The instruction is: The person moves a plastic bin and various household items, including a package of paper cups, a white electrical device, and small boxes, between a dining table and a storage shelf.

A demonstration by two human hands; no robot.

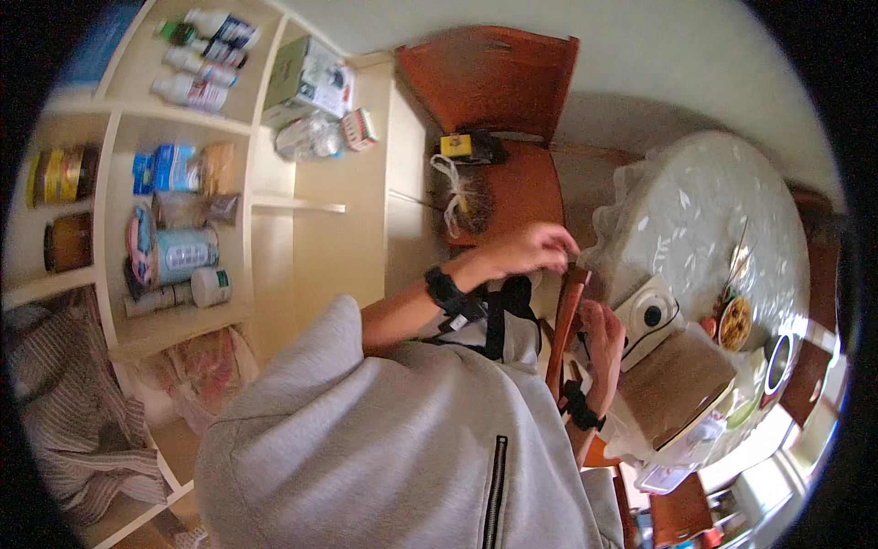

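My left hand (pixel 531 251), blurred, is held just above the end of a reddish-brown wooden chair's top rail (pixel 568 322). Its fingers are bent, and whether they grip anything is not clear. On the other side of that rail is my right hand (pixel 603 337), close to the table edge, its fingers partly turned from view. I cannot make out whether it touches the rail. Both wrists wear black bands. A white appliance with a round black knob (pixel 648 314) sits on the table beside my right hand.
A round table with a patterned cover (pixel 693 199) bears a brown box (pixel 675 384) and a bowl of food (pixel 735 324). Against the wall, another wooden chair (pixel 490 82) holds a tied plastic bag (pixel 461 199) and a yellow box (pixel 456 145). Cream shelving (pixel 343 185) with bottles stands left.
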